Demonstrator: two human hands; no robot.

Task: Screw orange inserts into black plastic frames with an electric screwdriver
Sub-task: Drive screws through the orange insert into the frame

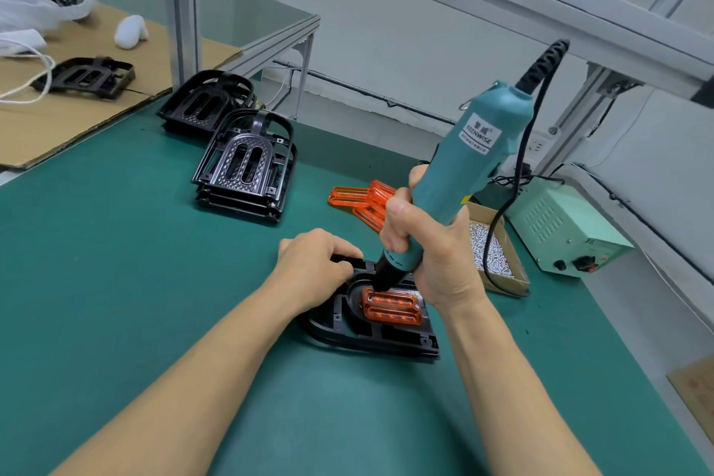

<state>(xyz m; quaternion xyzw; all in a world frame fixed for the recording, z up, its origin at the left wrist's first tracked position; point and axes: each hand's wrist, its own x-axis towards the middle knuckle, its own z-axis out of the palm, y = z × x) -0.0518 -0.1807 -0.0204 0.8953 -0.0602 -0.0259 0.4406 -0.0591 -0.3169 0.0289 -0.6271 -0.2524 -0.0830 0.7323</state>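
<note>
1. Green matting is covering the tabletop, with aluminium framing rising behind it and a sheet of brown cardboard lying at the far left.
2. Near the front edge, a black plastic frame is lying flat, and a ribbed translucent orange insert is sitting in its recess.
3. The right hand is wrapping its fingers around a teal corded electric screwdriver, whose dark nose is pressing down at the insert's far left corner.
4. The left hand is curling its fingers over the frame's far edge, apparently steadying it.
5. I cannot tell which of the insert's screws are already seated, so this piece is probably only partly fastened.
6. Two stacks of black frames are waiting behind, another lone one is resting on the cardboard, and no orange is showing in any of them.
7. Loose orange inserts are lying near the tool, and a shallow cardboard box of small silver screws is sitting just right of the hand, so most of the job seems to be remaining.
</note>
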